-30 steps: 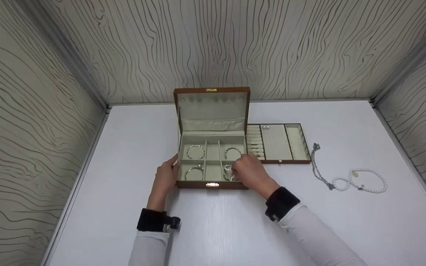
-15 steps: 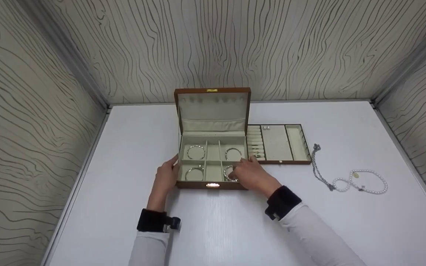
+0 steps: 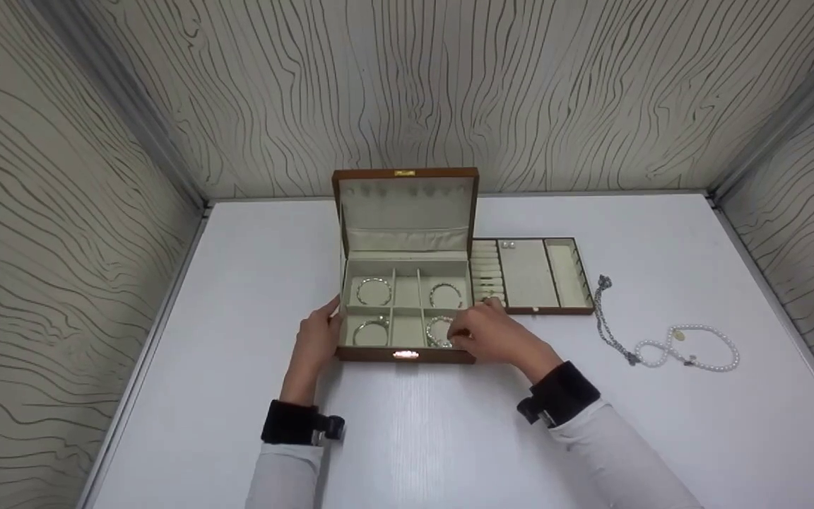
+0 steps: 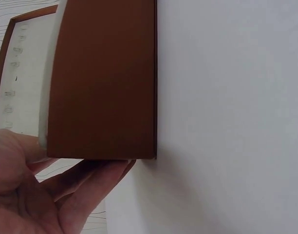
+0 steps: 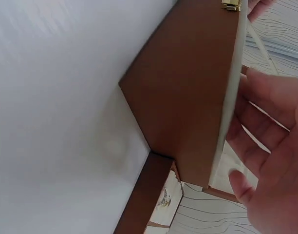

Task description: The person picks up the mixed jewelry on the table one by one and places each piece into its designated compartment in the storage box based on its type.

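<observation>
An open brown jewelry box, its lid raised, stands in mid-table. My left hand rests along its left wall; in the left wrist view the fingers lie against that side. My right hand reaches over the right front rim, fingertips at a beaded bracelet in the front right compartment. In the right wrist view the thumb stands apart from the fingers, whose tips the box wall hides. Three more bracelets lie singly in the back left, back right and front left compartments.
A shallow jewelry tray adjoins the box on the right, with rings in its ring rolls and two pearl earrings. Farther right lie a silver chain necklace and pearl strands. Patterned panels stand around the table.
My right hand has drawn back slightly rightward, uncovering more of the front right bracelet, which lies in its compartment. My left hand and the box have stayed in place.
</observation>
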`<state>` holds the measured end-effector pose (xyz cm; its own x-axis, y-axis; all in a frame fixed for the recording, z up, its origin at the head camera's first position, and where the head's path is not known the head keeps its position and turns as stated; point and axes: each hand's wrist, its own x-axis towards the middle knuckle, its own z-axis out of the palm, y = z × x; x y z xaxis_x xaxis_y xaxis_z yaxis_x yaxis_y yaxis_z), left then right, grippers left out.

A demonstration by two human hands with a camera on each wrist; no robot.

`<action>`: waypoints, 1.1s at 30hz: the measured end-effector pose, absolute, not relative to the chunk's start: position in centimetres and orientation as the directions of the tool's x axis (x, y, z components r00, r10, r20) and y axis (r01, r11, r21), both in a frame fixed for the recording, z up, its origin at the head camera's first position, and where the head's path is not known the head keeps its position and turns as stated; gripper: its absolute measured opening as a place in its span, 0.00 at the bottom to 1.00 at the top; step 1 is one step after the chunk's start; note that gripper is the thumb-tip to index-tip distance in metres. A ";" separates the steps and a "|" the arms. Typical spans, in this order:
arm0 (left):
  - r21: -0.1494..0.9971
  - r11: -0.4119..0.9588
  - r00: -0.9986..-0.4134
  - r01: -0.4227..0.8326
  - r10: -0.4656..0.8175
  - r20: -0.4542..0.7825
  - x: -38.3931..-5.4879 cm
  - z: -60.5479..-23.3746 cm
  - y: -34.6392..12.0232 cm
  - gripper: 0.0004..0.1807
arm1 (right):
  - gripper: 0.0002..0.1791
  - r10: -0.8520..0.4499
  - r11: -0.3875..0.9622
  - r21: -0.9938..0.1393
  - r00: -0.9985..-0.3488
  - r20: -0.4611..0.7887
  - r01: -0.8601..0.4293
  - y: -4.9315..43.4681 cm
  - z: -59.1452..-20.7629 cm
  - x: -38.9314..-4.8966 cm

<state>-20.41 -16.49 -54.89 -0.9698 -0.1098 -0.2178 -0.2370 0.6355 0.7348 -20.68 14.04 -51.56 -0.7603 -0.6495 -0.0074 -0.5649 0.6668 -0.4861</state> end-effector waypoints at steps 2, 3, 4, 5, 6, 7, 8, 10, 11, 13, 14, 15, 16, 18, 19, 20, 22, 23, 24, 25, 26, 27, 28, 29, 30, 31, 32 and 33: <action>0.734 0.639 -0.972 -0.229 -0.105 -0.211 -20.4 -54.9 -16.5 0.24 | 0.07 -0.662 0.663 -0.492 -0.749 -0.034 -0.564 14.0 -51.7 -20.7; 0.733 0.641 -0.972 -0.226 -0.104 -0.209 -20.4 -54.8 -16.5 0.24 | 0.08 -0.665 0.666 -0.493 -0.745 -0.052 -0.560 14.0 -51.7 -20.6; 0.734 0.642 -0.973 -0.224 -0.104 -0.207 -20.3 -54.8 -16.5 0.24 | 0.08 -0.667 0.669 -0.497 -0.742 -0.072 -0.553 14.0 -51.8 -20.5; 0.733 0.643 -0.973 -0.222 -0.104 -0.204 -20.3 -54.8 -16.5 0.24 | 0.07 -0.669 0.669 -0.504 -0.738 -0.089 -0.546 13.9 -51.8 -20.4; 0.733 0.645 -0.974 -0.219 -0.102 -0.201 -20.3 -54.8 -16.5 0.24 | 0.07 -0.668 0.673 -0.509 -0.737 -0.106 -0.536 13.9 -51.8 -20.3; 0.732 0.645 -0.974 -0.219 -0.102 -0.201 -20.3 -54.8 -16.5 0.24 | 0.08 -0.666 0.677 -0.513 -0.736 -0.124 -0.527 13.9 -51.8 -20.2; 0.732 0.643 -0.973 -0.224 -0.107 -0.204 -20.3 -54.8 -16.5 0.24 | 0.10 -0.664 0.683 -0.513 -0.734 -0.139 -0.520 13.8 -51.8 -20.2; 0.733 0.641 -0.973 -0.226 -0.109 -0.205 -20.3 -54.8 -16.5 0.24 | 0.12 -0.664 0.692 -0.503 -0.730 -0.160 -0.519 13.7 -51.7 -20.1; 0.733 0.640 -0.972 -0.228 -0.111 -0.206 -20.3 -54.8 -16.5 0.24 | 0.12 -0.663 0.698 -0.491 -0.729 -0.169 -0.521 13.6 -51.7 -20.0; 0.734 0.637 -0.971 -0.234 -0.116 -0.210 -20.3 -54.8 -16.5 0.24 | 0.14 -0.663 0.709 -0.463 -0.727 -0.179 -0.532 13.5 -51.8 -20.0; 0.736 0.635 -0.971 -0.236 -0.117 -0.210 -20.3 -54.7 -16.5 0.24 | 0.16 -0.664 0.712 -0.450 -0.726 -0.180 -0.539 13.4 -51.8 -19.9; 0.737 0.633 -0.971 -0.235 -0.116 -0.210 -20.3 -54.7 -16.5 0.24 | 0.19 -0.664 0.714 -0.441 -0.726 -0.179 -0.545 13.3 -51.9 -19.9; 0.739 0.632 -0.971 -0.232 -0.113 -0.208 -20.3 -54.7 -16.5 0.24 | 0.22 -0.660 0.718 -0.436 -0.729 -0.181 -0.542 13.2 -51.9 -19.9; 0.740 0.631 -0.972 -0.232 -0.114 -0.208 -20.3 -54.7 -16.5 0.24 | 0.24 -0.655 0.723 -0.428 -0.734 -0.177 -0.542 13.1 -52.0 -19.8; 0.741 0.632 -0.972 -0.229 -0.111 -0.206 -20.3 -54.7 -16.5 0.24 | 0.25 -0.653 0.724 -0.426 -0.737 -0.172 -0.542 13.0 -52.0 -19.8; 0.738 0.637 -0.974 -0.223 -0.108 -0.200 -20.3 -54.8 -16.5 0.23 | 0.24 -0.652 0.724 -0.426 -0.740 -0.166 -0.542 13.0 -52.0 -19.8; 0.734 0.644 -0.975 -0.217 -0.106 -0.196 -20.3 -54.8 -16.5 0.23 | 0.23 -0.651 0.722 -0.426 -0.744 -0.151 -0.545 12.9 -52.0 -19.7; 0.732 0.646 -0.975 -0.217 -0.107 -0.195 -20.3 -54.8 -16.5 0.23 | 0.21 -0.653 0.720 -0.421 -0.744 -0.142 -0.552 12.8 -51.9 -19.7; 0.729 0.651 -0.976 -0.210 -0.104 -0.189 -20.3 -54.8 -16.6 0.23 | 0.17 -0.654 0.718 -0.415 -0.745 -0.127 -0.559 12.7 -51.8 -19.6; 0.727 0.657 -0.978 -0.202 -0.099 -0.182 -20.3 -54.9 -16.6 0.23 | 0.13 -0.654 0.716 -0.409 -0.748 -0.112 -0.565 12.7 -51.7 -19.5; 0.725 0.661 -0.980 -0.195 -0.096 -0.176 -20.3 -54.9 -16.6 0.23 | 0.08 -0.656 0.715 -0.399 -0.748 -0.098 -0.575 12.6 -51.6 -19.5; 0.726 0.659 -0.979 -0.197 -0.095 -0.179 -20.3 -54.9 -16.6 0.23 | 0.05 -0.658 0.713 -0.386 -0.748 -0.084 -0.585 12.5 -51.6 -19.4; 0.727 0.658 -0.979 -0.196 -0.094 -0.179 -20.2 -54.9 -16.6 0.23 | 0.03 -0.658 0.714 -0.373 -0.749 -0.071 -0.592 12.5 -51.5 -19.3; 0.727 0.658 -0.980 -0.195 -0.093 -0.178 -20.2 -54.9 -16.6 0.23 | 0.04 -0.661 0.712 -0.363 -0.749 -0.056 -0.601 12.4 -51.4 -19.2; 0.728 0.657 -0.979 -0.196 -0.092 -0.181 -20.3 -54.9 -16.6 0.24 | 0.06 -0.662 0.710 -0.353 -0.748 -0.040 -0.609 12.4 -51.4 -19.2; 0.729 0.654 -0.978 -0.201 -0.094 -0.185 -20.3 -54.9 -16.6 0.24 | 0.06 -0.666 0.706 -0.344 -0.745 -0.029 -0.618 12.3 -51.4 -19.1; 0.729 0.652 -0.977 -0.207 -0.096 -0.192 -20.3 -54.9 -16.6 0.24 | 0.05 -0.670 0.704 -0.340 -0.742 -0.026 -0.624 12.2 -51.4 -19.1; 0.730 0.649 -0.975 -0.215 -0.099 -0.199 -20.3 -54.9 -16.6 0.24 | 0.05 -0.671 0.702 -0.343 -0.741 -0.026 -0.624 12.1 -51.3 -19.1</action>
<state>-20.31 -16.55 -54.87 -0.9750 -0.0987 -0.1992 -0.2148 0.6489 0.7299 -19.12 12.12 -51.34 -0.7407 -0.6713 -0.0263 -0.6240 0.7019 -0.3434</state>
